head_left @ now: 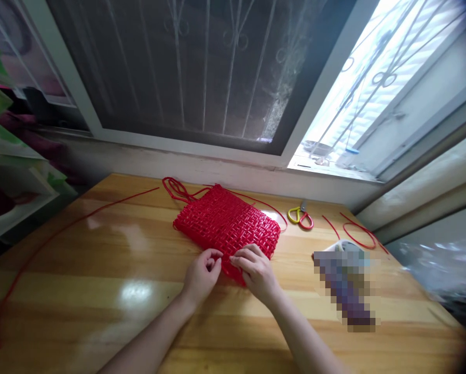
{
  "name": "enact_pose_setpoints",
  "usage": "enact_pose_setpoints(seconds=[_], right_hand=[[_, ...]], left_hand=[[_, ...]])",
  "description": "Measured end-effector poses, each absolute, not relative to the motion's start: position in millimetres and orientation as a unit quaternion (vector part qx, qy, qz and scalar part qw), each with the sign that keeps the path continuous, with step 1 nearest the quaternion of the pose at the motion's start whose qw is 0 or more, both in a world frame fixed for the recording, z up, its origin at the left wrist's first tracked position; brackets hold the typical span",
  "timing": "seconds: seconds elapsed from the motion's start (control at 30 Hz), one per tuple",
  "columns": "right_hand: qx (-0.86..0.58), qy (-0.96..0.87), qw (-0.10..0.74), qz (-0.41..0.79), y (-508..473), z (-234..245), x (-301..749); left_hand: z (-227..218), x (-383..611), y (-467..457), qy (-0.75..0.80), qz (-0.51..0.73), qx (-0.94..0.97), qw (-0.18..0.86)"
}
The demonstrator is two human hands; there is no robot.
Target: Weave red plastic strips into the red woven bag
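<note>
A red woven bag point(233, 218) lies on the wooden table point(100, 291), with looped red handles point(174, 189) stretching out at its far left. At its near edge my left hand point(204, 272) is closed, thumb and fingers pinched together against the red weave. My right hand point(256, 267) rests on the near right part of the same edge, its fingers bent over and gripping the weave. The exact strand under the fingertips is hidden.
Scissors point(301, 215) with yellow and red handles lie right of the bag. A long red strand point(62, 228) curves along the left; a shorter red strand point(361, 241) lies far right. A pixelated object point(344, 291) is nearby. A window point(194, 72) stands behind.
</note>
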State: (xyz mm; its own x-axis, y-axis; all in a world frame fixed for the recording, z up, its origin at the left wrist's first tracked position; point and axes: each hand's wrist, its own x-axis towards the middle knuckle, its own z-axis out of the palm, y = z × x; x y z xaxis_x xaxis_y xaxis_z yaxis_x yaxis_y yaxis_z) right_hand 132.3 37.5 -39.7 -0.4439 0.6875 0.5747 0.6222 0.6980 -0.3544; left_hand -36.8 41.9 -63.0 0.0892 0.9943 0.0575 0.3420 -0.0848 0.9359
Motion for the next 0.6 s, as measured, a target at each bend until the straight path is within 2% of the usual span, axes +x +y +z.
enact_pose_setpoints(seconds=[0.17, 0.37, 0.6], right_hand=[[-0.374, -0.838, 0.385, 0.096, 40, -45, 142], [-0.386, -0.821, 0.403, 0.122, 44, -43, 141], [-0.409, -0.830, 0.373, 0.066, 42, -43, 132]], left_hand=[[-62, -36, 38, 0.569, 0.428, 0.602, 0.362], [-68, -37, 40, 0.563, 0.429, 0.588, 0.392], [-71, -37, 42, 0.551, 0.438, 0.587, 0.400]])
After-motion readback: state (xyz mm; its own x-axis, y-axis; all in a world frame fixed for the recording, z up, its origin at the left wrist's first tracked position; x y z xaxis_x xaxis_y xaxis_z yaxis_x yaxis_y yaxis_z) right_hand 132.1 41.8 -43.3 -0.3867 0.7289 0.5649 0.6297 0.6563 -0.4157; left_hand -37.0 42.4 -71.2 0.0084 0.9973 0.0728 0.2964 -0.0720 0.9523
